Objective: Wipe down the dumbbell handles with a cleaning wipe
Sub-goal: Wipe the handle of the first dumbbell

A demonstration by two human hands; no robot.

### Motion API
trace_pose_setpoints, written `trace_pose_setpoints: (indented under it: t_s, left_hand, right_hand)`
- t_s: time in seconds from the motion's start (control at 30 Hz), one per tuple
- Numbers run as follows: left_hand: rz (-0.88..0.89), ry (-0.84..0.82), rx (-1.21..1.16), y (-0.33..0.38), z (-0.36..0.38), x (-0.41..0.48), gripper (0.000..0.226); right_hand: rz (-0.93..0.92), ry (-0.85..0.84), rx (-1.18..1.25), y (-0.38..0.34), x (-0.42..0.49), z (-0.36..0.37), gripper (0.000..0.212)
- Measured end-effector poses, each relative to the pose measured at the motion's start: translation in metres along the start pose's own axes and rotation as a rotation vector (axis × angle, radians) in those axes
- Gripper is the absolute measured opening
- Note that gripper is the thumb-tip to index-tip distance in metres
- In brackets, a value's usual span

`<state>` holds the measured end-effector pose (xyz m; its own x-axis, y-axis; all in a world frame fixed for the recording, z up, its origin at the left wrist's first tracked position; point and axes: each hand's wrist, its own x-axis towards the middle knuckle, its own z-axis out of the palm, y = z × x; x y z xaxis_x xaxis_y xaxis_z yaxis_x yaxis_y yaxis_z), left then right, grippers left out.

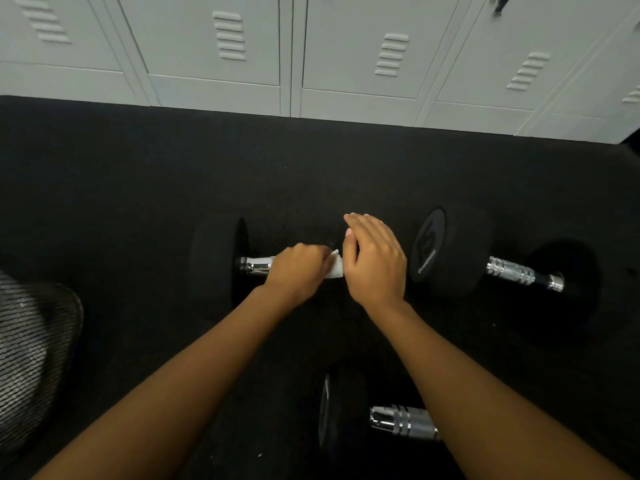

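A gym locker room: grey lockers, black dumbbells on dark flooring.

Two bare forearms enter from the lower edge of the view, each ending in a bare hand: the left hand and the right hand. No sleeves, gloves, watches, bracelets or rings show on either arm from the frame edge to the fingertips. The fingernails of the right hand are longish and carry a pale, light-coloured polish, seen at the thumb and at the fingertips. One pale nail tip also shows at the left hand. The forearms are smooth and unmarked, without visible tattoos or bandages.
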<state>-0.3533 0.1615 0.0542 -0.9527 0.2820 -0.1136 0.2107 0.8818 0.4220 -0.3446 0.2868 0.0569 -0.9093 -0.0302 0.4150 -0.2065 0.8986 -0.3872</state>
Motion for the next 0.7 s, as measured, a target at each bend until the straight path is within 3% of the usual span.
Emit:
trace_pose_setpoints:
  t_s: [0.13,0.2,0.37,0.47,0.7]
  left_hand:
    - [0.204,-0.081,0.031,-0.019,0.001,-0.015,0.050]
    - [0.219,-0.114,0.044,-0.027,-0.002,-0.014,0.054]
    - [0.084,-0.197,-0.097,-0.018,-0.011,0.007,0.027]
    - [0.013,-0.270,-0.179,-0.012,-0.011,0.020,0.024]
    - [0.224,-0.163,-0.218,-0.028,-0.003,0.001,0.030]
  right_hand:
    - [0.002,0.016,0.022,0.002,0.000,0.000,0.045]
    - [0.002,0.018,0.018,0.002,0.000,0.000,0.044]
    - [-0.013,0.027,0.019,0.003,-0.003,-0.001,0.043]
    - [-0.020,0.029,0.015,0.004,-0.005,-0.001,0.042]
    - [-0.012,0.032,0.039,0.003,-0.002,0.000,0.042]
